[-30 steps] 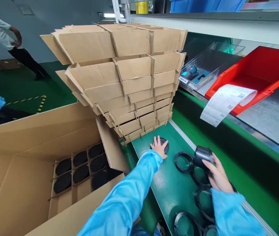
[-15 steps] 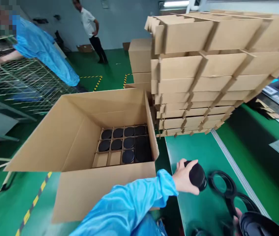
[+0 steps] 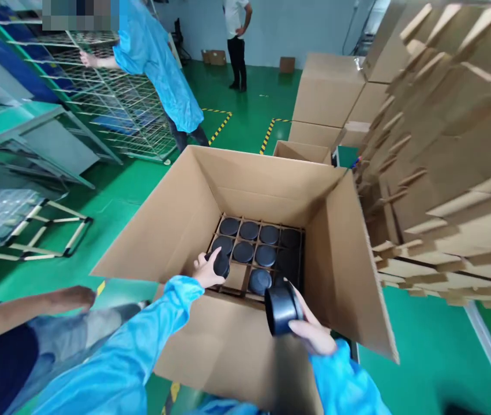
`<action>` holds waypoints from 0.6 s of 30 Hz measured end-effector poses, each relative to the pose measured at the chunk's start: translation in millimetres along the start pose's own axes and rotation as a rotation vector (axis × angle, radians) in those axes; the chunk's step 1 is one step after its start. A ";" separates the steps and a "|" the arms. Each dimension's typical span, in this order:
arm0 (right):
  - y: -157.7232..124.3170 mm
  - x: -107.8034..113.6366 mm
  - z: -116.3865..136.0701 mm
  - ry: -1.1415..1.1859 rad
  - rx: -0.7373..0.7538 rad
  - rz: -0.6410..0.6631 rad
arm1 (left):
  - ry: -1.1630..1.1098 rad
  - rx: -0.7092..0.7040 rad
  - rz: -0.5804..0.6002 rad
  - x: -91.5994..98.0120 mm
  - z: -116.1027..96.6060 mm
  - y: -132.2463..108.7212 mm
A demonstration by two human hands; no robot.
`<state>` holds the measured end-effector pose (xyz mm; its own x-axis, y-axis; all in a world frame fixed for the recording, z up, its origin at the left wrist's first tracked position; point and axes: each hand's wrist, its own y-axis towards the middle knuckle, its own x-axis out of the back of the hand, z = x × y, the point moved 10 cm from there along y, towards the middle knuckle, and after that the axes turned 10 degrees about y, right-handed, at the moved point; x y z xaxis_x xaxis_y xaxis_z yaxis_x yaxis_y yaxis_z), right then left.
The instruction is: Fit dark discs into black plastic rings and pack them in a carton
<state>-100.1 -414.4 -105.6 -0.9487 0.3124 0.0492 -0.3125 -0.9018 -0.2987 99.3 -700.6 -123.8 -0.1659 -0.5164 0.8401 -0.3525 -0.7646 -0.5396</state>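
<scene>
Cardboard carton (image 3: 254, 190) is seen from above in the head view, its flaps standing open. A cardboard divider grid (image 3: 237, 276) is fitted at its bottom, and black round pieces (image 3: 249, 230) are seated in the cells, with bare cardboard shown in one front cell. A black round piece (image 3: 221, 265) is gripped in the closed left hand (image 3: 203, 271), just above the grid. A second black piece (image 3: 283, 308) is clasped by the closed grip of the right hand (image 3: 310, 329), over the carton's front part.

A stack of slotted cardboard dividers (image 3: 453, 150) is tilted into view on the right, beside the carton. Brown cartons (image 3: 327, 95) are piled behind it. A wire rack (image 3: 115, 104) is touched by a co-worker in a blue gown (image 3: 158, 75). Another person's bare forearm (image 3: 20, 311) is seen at lower left. A green table (image 3: 427, 357) is seen at lower right. Green floor (image 3: 245, 98), marked with yellow-and-black tape, is stood on by a distant person (image 3: 234, 40).
</scene>
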 end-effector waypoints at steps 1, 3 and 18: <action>40.0 -18.8 6.7 0.049 0.003 0.059 | 0.027 0.027 0.025 -8.9 14.7 19.9; 112.5 -49.6 -1.1 -0.090 -0.069 0.065 | 0.103 0.053 0.078 -31.4 37.1 54.5; 238.6 -213.0 -181.4 -0.911 0.154 0.450 | 0.377 -0.096 0.267 -154.3 61.0 160.1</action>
<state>36.3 -641.9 -360.2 -0.6365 -0.3511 0.6867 0.1394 -0.9281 -0.3454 124.6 -766.8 -343.1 -0.5789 -0.5009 0.6434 -0.3322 -0.5758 -0.7471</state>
